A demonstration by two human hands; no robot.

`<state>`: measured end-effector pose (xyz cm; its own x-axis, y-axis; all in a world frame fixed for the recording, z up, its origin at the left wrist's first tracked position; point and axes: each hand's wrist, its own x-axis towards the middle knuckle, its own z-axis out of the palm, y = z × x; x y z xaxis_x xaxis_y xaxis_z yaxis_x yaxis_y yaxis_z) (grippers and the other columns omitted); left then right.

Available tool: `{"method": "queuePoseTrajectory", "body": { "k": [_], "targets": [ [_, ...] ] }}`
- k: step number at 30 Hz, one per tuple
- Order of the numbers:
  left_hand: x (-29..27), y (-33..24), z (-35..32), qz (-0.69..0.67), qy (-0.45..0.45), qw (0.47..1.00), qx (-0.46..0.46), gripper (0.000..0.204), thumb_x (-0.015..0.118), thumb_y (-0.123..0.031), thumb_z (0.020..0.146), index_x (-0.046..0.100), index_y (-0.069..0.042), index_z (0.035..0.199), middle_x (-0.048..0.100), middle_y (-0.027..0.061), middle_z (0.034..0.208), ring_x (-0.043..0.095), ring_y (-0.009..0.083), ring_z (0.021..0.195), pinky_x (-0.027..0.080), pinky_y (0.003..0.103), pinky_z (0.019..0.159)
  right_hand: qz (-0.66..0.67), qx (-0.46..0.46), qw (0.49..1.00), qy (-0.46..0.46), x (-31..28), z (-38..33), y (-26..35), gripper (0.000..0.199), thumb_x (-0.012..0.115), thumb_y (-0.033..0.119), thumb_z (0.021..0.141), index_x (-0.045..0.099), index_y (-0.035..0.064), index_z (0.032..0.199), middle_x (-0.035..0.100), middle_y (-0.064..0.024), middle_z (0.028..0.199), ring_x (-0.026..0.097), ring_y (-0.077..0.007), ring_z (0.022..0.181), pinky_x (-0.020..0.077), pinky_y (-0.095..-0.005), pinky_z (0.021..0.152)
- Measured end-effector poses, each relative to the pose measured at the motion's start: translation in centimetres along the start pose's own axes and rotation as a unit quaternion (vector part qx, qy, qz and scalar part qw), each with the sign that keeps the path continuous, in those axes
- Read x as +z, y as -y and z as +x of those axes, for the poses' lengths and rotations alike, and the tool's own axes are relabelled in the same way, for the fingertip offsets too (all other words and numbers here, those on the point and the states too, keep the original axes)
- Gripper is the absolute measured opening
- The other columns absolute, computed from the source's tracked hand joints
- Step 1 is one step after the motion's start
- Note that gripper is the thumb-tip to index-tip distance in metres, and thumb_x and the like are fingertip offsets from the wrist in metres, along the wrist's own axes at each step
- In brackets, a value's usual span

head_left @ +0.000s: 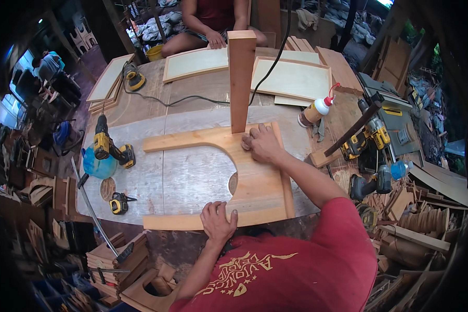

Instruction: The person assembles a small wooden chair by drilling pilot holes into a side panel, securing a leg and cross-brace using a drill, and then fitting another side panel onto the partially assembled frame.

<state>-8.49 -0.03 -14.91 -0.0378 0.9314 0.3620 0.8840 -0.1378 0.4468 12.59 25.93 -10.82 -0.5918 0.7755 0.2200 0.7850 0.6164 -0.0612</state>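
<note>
While the right hand point(265, 146) touches the board point(261, 187), a red-tipped bottle point(316, 111) stands nearby.

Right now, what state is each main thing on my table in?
Pale U-shaped wooden panel: lying flat
Left hand: on the panel's near leg
Right hand: touching the panel, fingers bent
Reddish-brown rectangular wooden post: standing upright
Red-tipped white-and-brown plastic bottle: tip upward
Leftmost yellow-and-black cordless drill: unheld
Black cable: uncoiled

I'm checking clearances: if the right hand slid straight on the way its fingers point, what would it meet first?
Likely the upright reddish-brown rectangular wooden post, just ahead of the right hand; the exact gap is unclear.
</note>
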Motion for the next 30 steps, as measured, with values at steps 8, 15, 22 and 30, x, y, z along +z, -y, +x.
{"method": "queuePoseTrajectory", "body": {
  "k": [8,15,22,30],
  "targets": [
    [-0.2,0.0,0.1,-0.01,-0.008,1.0,-0.008,0.043,0.074,-0.036,0.086,0.069,-0.004,0.116,0.062,0.0162,0.12,0.052,0.0411,0.119,0.041,0.056,0.102,-0.031,0.089,0.995,-0.038,1.2,2.8,4.0,0.031,0.057,0.028,0.096,0.076,0.0159,0.117,0.064,-0.0104,0.111,0.054,-0.033,0.112,0.0413,-0.048,0.091],
    [0.0,0.3,-0.4,-0.028,0.006,0.999,-0.041,0.047,0.073,-0.04,0.088,0.071,-0.004,0.118,0.061,0.0175,0.127,0.049,0.0425,0.126,0.039,0.057,0.106,-0.053,0.14,0.989,0.009,0.7,2.0,4.4,0.031,0.061,0.02,0.088,0.078,0.017,0.113,0.063,-0.0114,0.106,0.053,-0.0328,0.103,0.0397,-0.0461,0.087],
    [-0.2,0.5,-0.2,-0.058,-0.003,0.998,-0.038,0.047,0.072,-0.039,0.088,0.069,-0.003,0.118,0.061,0.0192,0.125,0.049,0.0448,0.126,0.039,0.058,0.105,-0.091,0.177,0.98,0.02,0.0,2.9,5.6,0.025,0.058,0.026,0.094,0.078,0.0195,0.108,0.065,-0.0108,0.109,0.054,-0.0322,0.109,0.0404,-0.0486,0.088],
    [-0.6,0.9,-0.2,-0.081,-0.005,0.996,-0.023,0.053,0.073,-0.041,0.087,0.067,-0.002,0.122,0.059,0.0186,0.128,0.048,0.0435,0.128,0.038,0.057,0.105,0.123,0.097,0.983,-0.091,-3.8,4.1,13.2,0.023,0.065,0.017,0.089,0.079,0.0134,0.106,0.07,-0.0155,0.09,0.065,-0.0386,0.086,0.0511,-0.0502,0.077]
  ]
}}
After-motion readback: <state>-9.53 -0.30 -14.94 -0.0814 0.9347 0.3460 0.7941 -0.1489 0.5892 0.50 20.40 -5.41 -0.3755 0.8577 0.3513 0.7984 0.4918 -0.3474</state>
